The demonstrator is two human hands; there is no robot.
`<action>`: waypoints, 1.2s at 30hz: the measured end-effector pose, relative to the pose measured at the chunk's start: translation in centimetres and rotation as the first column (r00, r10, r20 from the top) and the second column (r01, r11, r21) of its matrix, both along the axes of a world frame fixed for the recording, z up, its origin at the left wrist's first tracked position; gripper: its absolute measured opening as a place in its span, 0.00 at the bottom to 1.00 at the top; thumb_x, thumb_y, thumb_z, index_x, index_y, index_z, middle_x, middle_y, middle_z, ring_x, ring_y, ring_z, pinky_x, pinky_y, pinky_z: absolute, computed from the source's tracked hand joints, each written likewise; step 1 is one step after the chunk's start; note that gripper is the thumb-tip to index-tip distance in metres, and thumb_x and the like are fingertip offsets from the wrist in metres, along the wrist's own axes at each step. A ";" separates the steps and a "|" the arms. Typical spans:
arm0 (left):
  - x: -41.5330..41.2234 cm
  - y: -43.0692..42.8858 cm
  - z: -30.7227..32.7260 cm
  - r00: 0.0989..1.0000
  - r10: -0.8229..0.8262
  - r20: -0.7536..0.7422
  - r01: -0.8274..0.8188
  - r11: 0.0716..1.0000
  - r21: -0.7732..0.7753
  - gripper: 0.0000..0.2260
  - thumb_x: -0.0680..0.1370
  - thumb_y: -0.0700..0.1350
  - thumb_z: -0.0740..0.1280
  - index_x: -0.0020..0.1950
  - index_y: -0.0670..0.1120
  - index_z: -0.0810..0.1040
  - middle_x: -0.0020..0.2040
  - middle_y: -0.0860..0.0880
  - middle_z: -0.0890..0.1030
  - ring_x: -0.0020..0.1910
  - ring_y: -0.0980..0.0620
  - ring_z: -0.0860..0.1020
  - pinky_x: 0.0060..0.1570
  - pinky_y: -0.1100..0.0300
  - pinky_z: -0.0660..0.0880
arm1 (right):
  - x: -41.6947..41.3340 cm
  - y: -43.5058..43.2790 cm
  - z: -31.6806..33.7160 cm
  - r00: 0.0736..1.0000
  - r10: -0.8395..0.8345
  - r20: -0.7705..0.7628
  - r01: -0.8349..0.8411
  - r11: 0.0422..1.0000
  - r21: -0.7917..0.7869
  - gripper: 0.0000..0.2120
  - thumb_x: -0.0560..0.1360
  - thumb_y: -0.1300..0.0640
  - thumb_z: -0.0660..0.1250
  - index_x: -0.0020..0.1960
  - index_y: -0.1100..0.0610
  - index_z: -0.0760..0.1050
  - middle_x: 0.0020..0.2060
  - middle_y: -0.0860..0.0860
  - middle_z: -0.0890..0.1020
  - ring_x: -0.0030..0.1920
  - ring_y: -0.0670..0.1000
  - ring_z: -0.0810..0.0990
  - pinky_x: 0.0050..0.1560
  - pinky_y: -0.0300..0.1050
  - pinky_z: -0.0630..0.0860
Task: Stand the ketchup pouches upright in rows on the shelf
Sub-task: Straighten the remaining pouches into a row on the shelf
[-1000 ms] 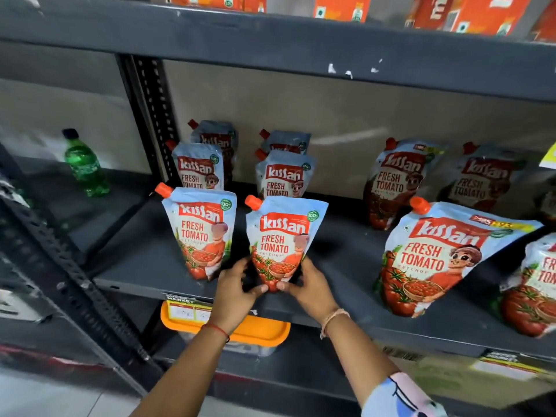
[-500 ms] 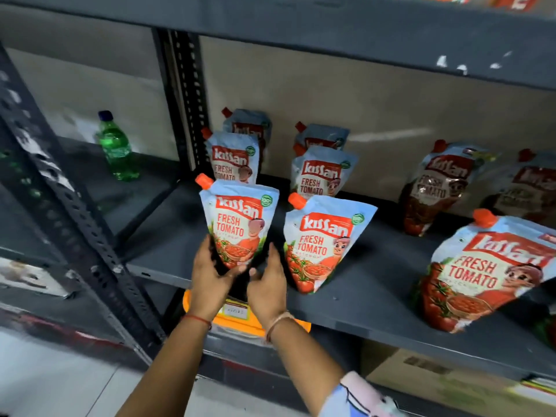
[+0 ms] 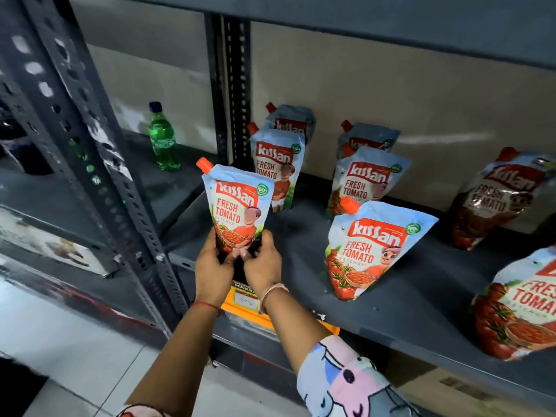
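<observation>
A light-blue Kissan ketchup pouch (image 3: 236, 207) with an orange cap stands upright at the front left of the grey shelf (image 3: 406, 299). My left hand (image 3: 212, 269) and my right hand (image 3: 263, 266) both grip its bottom end, one on each side. A second front pouch (image 3: 373, 248) stands to its right, free of my hands. Behind them two more rows stand: a left pair (image 3: 278, 167) and a middle pair (image 3: 365, 182). Further right, a pouch (image 3: 493, 203) leans at the back wall and another (image 3: 523, 308) sits at the front right, cut off by the frame.
A green plastic bottle (image 3: 164, 139) stands on the neighbouring shelf to the left. A perforated grey upright post (image 3: 99, 164) rises just left of my hands. An orange-lidded container (image 3: 249, 311) sits on the shelf below. The upper shelf overhangs the top.
Both hands moved from the second front pouch to the front-left pouch and now grip its base. The view shifted left and closer.
</observation>
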State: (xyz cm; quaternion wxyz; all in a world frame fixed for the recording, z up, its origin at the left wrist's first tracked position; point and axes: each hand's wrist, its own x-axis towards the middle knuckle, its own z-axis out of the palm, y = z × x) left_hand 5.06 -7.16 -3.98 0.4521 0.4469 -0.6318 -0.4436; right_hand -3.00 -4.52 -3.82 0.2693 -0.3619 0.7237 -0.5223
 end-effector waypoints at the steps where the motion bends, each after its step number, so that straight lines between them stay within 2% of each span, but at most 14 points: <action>1: 0.1 -0.1 -0.1 1.000 -0.003 -0.002 0.003 1.000 0.004 0.27 0.72 0.32 0.65 0.68 0.48 0.66 0.57 0.52 0.75 0.56 0.53 0.74 0.55 0.62 0.68 | 0.0 -0.1 0.1 1.000 0.005 0.004 -0.005 1.000 0.009 0.13 0.69 0.66 0.64 0.52 0.57 0.68 0.51 0.60 0.80 0.53 0.60 0.78 0.54 0.55 0.76; 4: 0.3 -0.2 -0.4 0.999 -0.049 -0.003 0.049 0.999 0.024 0.25 0.72 0.34 0.66 0.68 0.47 0.66 0.58 0.49 0.77 0.57 0.51 0.75 0.56 0.59 0.70 | 0.0 1.2 0.4 0.999 0.007 0.048 -0.007 1.000 0.006 0.20 0.70 0.67 0.65 0.60 0.56 0.68 0.57 0.59 0.78 0.55 0.56 0.77 0.58 0.54 0.75; 6: 0.4 0.2 -0.6 1.000 0.011 0.026 -0.012 0.999 0.040 0.25 0.72 0.35 0.67 0.68 0.43 0.65 0.61 0.42 0.77 0.59 0.46 0.76 0.59 0.53 0.72 | 0.2 4.4 0.1 1.000 0.011 0.018 -0.010 0.997 -0.075 0.23 0.72 0.67 0.64 0.65 0.54 0.67 0.61 0.56 0.75 0.53 0.49 0.76 0.59 0.46 0.74; 8: 0.4 1.6 -0.7 0.979 0.187 0.081 -0.184 0.982 -0.048 0.25 0.71 0.38 0.69 0.67 0.40 0.67 0.62 0.37 0.75 0.62 0.42 0.73 0.62 0.49 0.69 | 0.1 9.0 -0.8 0.989 -0.050 -0.140 0.018 0.976 -0.219 0.19 0.74 0.63 0.64 0.63 0.50 0.70 0.60 0.52 0.74 0.54 0.45 0.75 0.58 0.43 0.75; 10: -0.3 4.1 -0.7 0.965 0.247 0.086 -0.224 0.951 -0.215 0.22 0.71 0.40 0.70 0.63 0.39 0.70 0.60 0.35 0.74 0.60 0.40 0.71 0.60 0.50 0.68 | -1.1 13.4 -1.4 0.928 -0.219 -0.301 0.110 0.934 -0.341 0.15 0.73 0.56 0.66 0.59 0.48 0.72 0.57 0.49 0.73 0.57 0.45 0.74 0.56 0.44 0.75; 12: -1.9 6.8 -0.6 0.992 0.096 0.081 -0.069 0.955 -0.290 0.20 0.70 0.42 0.71 0.60 0.40 0.73 0.56 0.38 0.75 0.55 0.42 0.74 0.56 0.54 0.72 | -3.8 16.1 -1.3 0.847 -0.448 -0.287 0.300 0.847 -0.438 0.19 0.68 0.52 0.71 0.57 0.46 0.71 0.55 0.52 0.71 0.55 0.45 0.72 0.55 0.37 0.73; 14: -3.8 8.4 -0.5 0.988 -0.123 0.096 0.142 0.962 -0.231 0.21 0.70 0.43 0.71 0.61 0.43 0.73 0.55 0.45 0.75 0.53 0.47 0.76 0.53 0.58 0.74 | -7.4 17.2 -0.5 0.806 -0.570 -0.162 0.455 0.770 -0.447 0.29 0.63 0.54 0.76 0.60 0.46 0.68 0.55 0.51 0.69 0.53 0.44 0.72 0.54 0.30 0.71; 17: -6.7 8.5 -0.2 0.903 -0.399 0.159 0.407 0.913 -0.024 0.31 0.68 0.46 0.73 0.68 0.46 0.66 0.63 0.47 0.74 0.63 0.49 0.72 0.63 0.55 0.70 | -11.7 16.7 0.7 0.945 -0.327 0.006 0.313 0.897 -0.311 0.37 0.59 0.63 0.78 0.62 0.47 0.65 0.56 0.43 0.72 0.56 0.38 0.72 0.54 0.30 0.72; 20: -8.4 8.2 -0.3 0.830 -0.500 0.247 0.507 0.861 0.041 0.36 0.66 0.48 0.74 0.71 0.48 0.62 0.68 0.48 0.71 0.67 0.51 0.68 0.66 0.54 0.68 | -13.2 15.2 0.1 0.994 -0.099 0.049 0.105 0.984 -0.146 0.32 0.59 0.67 0.77 0.54 0.46 0.69 0.51 0.41 0.78 0.55 0.43 0.77 0.48 0.32 0.75; 22: -8.8 8.1 -0.5 0.834 -0.472 0.287 0.491 0.871 0.003 0.32 0.68 0.49 0.73 0.68 0.49 0.65 0.66 0.48 0.74 0.65 0.50 0.71 0.61 0.58 0.69 | -13.2 14.7 -1.0 0.995 -0.102 -0.013 0.100 0.991 -0.090 0.28 0.59 0.67 0.77 0.49 0.44 0.71 0.47 0.39 0.79 0.50 0.39 0.78 0.44 0.28 0.75; 25: -9.1 7.9 -0.7 0.855 -0.419 0.305 0.438 0.899 0.008 0.26 0.70 0.48 0.71 0.66 0.48 0.68 0.64 0.46 0.76 0.64 0.48 0.73 0.60 0.56 0.70 | -12.8 14.4 -1.7 0.988 -0.141 -0.057 0.137 0.988 -0.078 0.27 0.58 0.64 0.78 0.47 0.42 0.71 0.44 0.36 0.79 0.45 0.33 0.78 0.40 0.25 0.73; 28: -9.2 7.6 -0.9 0.858 -0.418 0.300 0.432 0.901 0.020 0.26 0.71 0.47 0.70 0.67 0.48 0.67 0.66 0.46 0.75 0.64 0.48 0.72 0.60 0.57 0.69 | -12.5 14.2 -1.4 0.986 -0.145 -0.078 0.141 0.988 -0.059 0.27 0.58 0.60 0.78 0.50 0.44 0.69 0.43 0.40 0.80 0.44 0.37 0.79 0.41 0.26 0.74; 32: -9.0 7.9 -1.0 0.860 -0.418 0.294 0.431 0.902 0.021 0.25 0.72 0.46 0.68 0.67 0.48 0.66 0.67 0.46 0.74 0.65 0.49 0.71 0.58 0.60 0.67 | -12.1 14.1 -1.2 0.987 -0.113 -0.117 0.109 0.993 -0.042 0.27 0.59 0.59 0.78 0.54 0.51 0.70 0.46 0.45 0.81 0.43 0.35 0.77 0.41 0.22 0.71; 36: -9.0 8.1 -0.3 0.854 -0.428 0.296 0.439 0.898 0.030 0.25 0.73 0.44 0.67 0.69 0.48 0.65 0.67 0.44 0.73 0.65 0.48 0.71 0.57 0.60 0.67 | -11.8 14.1 -0.3 0.991 -0.069 -0.117 0.065 0.997 -0.037 0.30 0.60 0.59 0.77 0.58 0.57 0.68 0.53 0.54 0.82 0.53 0.52 0.80 0.52 0.43 0.78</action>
